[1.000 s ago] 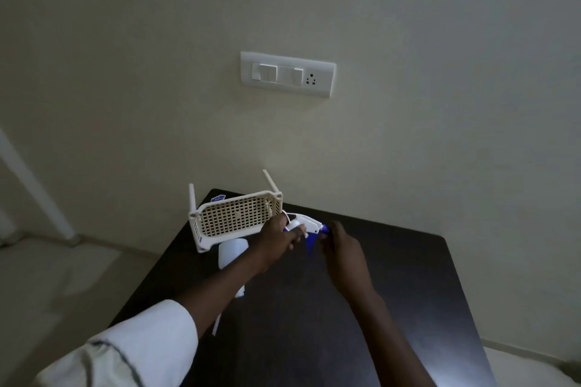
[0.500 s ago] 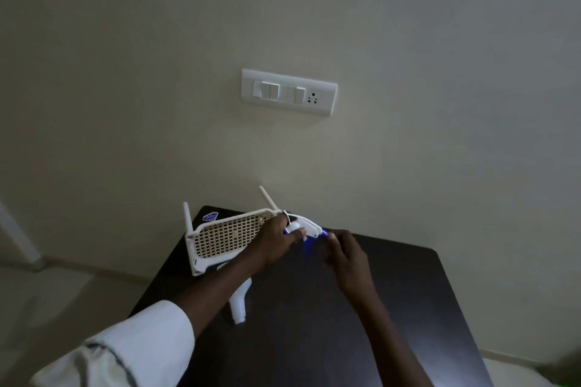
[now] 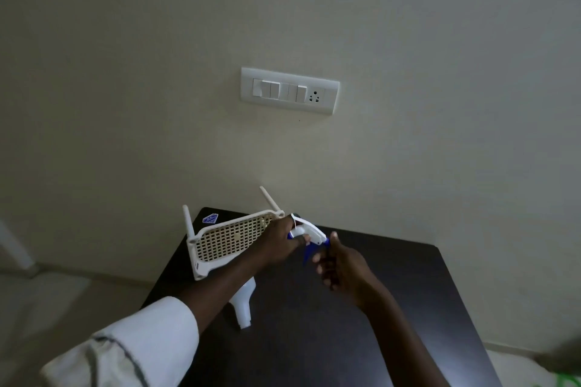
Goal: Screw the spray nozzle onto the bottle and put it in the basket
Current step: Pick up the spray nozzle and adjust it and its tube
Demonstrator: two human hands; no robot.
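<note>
The white spray nozzle (image 3: 309, 231) with a blue trigger and blue tip is held above the dark table (image 3: 393, 292). My left hand (image 3: 276, 242) grips its rear body. My right hand (image 3: 342, 267) has its fingers curled, with thumb and forefinger at the blue tip. The white bottle (image 3: 243, 302) lies on its side on the table under my left forearm, its open neck pointing toward me. A white perforated basket (image 3: 226, 242) with upright corner posts stands at the table's far left corner, just left of my left hand.
The table stands against a plain wall with a white switch panel (image 3: 289, 90) above it. A small blue sticker (image 3: 210, 218) marks the table's far left corner. Pale floor lies to the left of the table.
The view has tilted, so more of the bottle shows beneath my left forearm. Both hands stay at the nozzle; my right hand has drawn slightly toward me.
</note>
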